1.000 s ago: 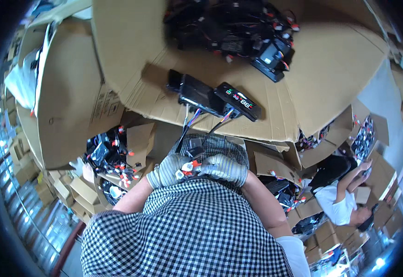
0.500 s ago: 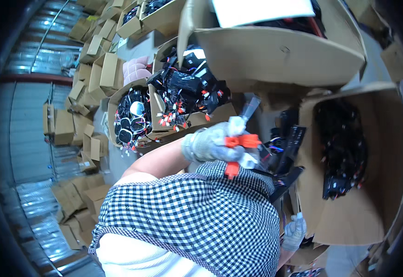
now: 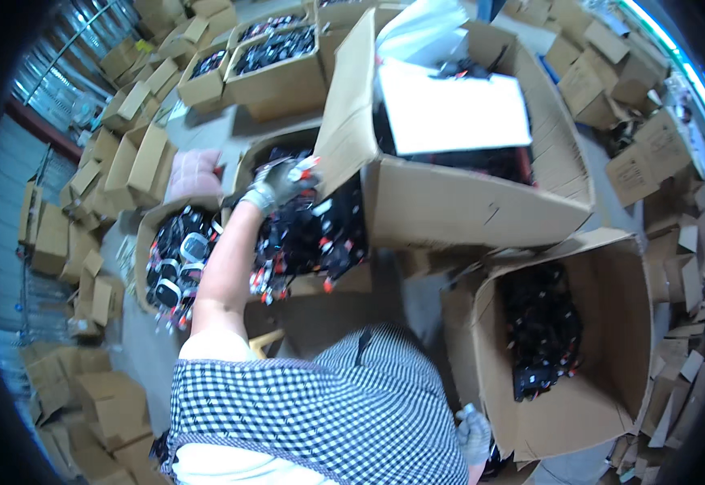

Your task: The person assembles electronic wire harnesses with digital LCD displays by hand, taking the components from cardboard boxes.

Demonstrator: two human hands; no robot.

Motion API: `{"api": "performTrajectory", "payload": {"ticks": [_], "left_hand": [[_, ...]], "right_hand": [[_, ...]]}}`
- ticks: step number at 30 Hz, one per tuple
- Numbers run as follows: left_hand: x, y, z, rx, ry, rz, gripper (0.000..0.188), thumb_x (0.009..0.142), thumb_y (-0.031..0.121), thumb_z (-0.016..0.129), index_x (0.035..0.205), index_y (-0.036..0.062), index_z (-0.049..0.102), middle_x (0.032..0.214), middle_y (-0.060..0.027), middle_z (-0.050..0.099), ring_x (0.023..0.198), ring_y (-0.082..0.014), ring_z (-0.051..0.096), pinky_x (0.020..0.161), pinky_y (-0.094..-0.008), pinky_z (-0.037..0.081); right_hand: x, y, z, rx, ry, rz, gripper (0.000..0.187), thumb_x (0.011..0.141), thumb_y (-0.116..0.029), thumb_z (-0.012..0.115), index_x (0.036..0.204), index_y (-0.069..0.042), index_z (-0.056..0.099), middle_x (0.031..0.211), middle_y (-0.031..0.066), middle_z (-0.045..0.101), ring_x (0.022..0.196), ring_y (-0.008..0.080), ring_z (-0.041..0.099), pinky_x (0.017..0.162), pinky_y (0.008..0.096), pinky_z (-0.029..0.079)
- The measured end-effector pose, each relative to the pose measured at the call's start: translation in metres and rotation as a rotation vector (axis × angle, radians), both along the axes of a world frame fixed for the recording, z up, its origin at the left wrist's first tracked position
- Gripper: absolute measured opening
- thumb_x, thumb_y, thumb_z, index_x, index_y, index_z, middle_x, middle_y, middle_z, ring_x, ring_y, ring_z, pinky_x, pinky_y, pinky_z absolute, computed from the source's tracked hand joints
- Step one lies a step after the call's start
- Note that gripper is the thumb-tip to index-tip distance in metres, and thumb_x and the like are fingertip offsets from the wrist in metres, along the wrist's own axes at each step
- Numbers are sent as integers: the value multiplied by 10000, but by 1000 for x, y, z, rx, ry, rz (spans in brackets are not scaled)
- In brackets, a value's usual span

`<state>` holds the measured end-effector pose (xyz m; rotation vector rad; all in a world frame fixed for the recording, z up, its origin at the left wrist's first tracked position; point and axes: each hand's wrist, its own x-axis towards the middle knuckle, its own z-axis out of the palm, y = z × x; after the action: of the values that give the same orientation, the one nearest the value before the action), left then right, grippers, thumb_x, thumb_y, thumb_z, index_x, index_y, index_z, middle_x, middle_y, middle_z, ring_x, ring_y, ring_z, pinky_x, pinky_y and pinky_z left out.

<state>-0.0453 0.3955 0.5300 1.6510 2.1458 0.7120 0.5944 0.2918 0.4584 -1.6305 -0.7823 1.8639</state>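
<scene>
- As the left arm stretches forward, the gloved left hand (image 3: 272,187) hangs right over the heap of black devices (image 3: 316,234), its fingers partly bent!
- Red-and-white connectors (image 3: 306,167) show at those fingertips; whether the hand grips them or merely passes above them, I cannot tell.
- That heap fills the middle carton (image 3: 340,281), ahead and to the left of the body, with red and white plugs spilling toward its near edge.
- Down on the other side, the gloved right hand (image 3: 473,436) sits low, just beside the near corner of the open right carton (image 3: 611,356); its fingers look loosely curled, and I cannot tell whether they have hold of anything.
- Inside that right carton, a pile of dark parts (image 3: 540,327) lies along the left side.
- Beside the middle carton, over to the left, rounded pale-rimmed pieces (image 3: 168,291) crowd another box, a pink cushion (image 3: 193,172) just beyond.
- Straight ahead, a white sheet (image 3: 453,109) lies across the tall carton (image 3: 466,206)!
</scene>
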Motion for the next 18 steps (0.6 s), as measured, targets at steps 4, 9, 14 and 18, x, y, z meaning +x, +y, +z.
{"api": "performTrajectory", "payload": {"ticks": [4, 9, 14, 18], "left_hand": [[-56, -20, 4, 76, 421, 248, 324, 787, 394, 599, 916, 98, 624, 887, -127, 656, 817, -332, 609, 697, -413, 468], [-56, 16, 21, 411, -96, 401, 390, 780, 359, 637, 1069, 97, 608, 917, -142, 649, 792, -313, 628, 747, -396, 494], [-4, 42, 0, 234, -321, 682, 595, 773, 331, 665, 1265, 61, 465, 1162, -202, 562, 1026, -310, 571, 923, -370, 406], [22, 10, -66, 302, -606, 664, 394, 911, 267, 523, 1226, 32, 510, 959, -67, 624, 784, -145, 590, 655, -284, 475]], "right_hand": [[-23, -15, 83, 2, -128, -49, 375, 903, -276, 536, 1205, -54, 527, 1025, 52, 622, 855, 130, 568, 778, 264, 464], [-4, -35, 60, 67, -143, -72, 276, 913, -246, 527, 1083, -34, 578, 1005, 49, 633, 775, 118, 559, 694, 231, 460], [5, -19, 36, 60, -275, -38, 311, 922, -232, 453, 787, -10, 623, 524, -36, 399, 432, 44, 339, 405, 199, 255], [3, 4, 59, -103, -232, -101, 257, 903, -299, 537, 856, -66, 633, 552, -103, 389, 435, -11, 318, 389, 167, 211]]}}
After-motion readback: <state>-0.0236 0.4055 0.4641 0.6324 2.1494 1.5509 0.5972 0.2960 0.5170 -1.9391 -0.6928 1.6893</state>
